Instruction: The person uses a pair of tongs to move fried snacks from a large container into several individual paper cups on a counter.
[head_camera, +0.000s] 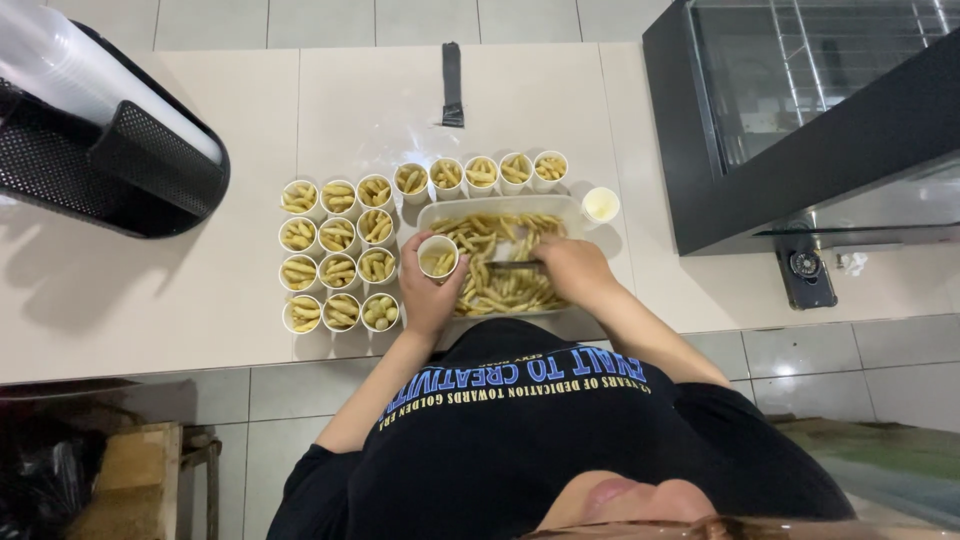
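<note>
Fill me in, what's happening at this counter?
A person is portioning fried finger snacks from a white tray into small paper cups. The left hand holds one partly filled cup at the tray's edge; the right hand works tongs in the pile. Twelve filled cups stand in a grid to the left, five more line the tray's far side, and one cup holds a pale filling.

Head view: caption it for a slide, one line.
Left hand holds a small paper cup while right hand works tongs in a tray of fried sticks, beside filled cups.
</note>
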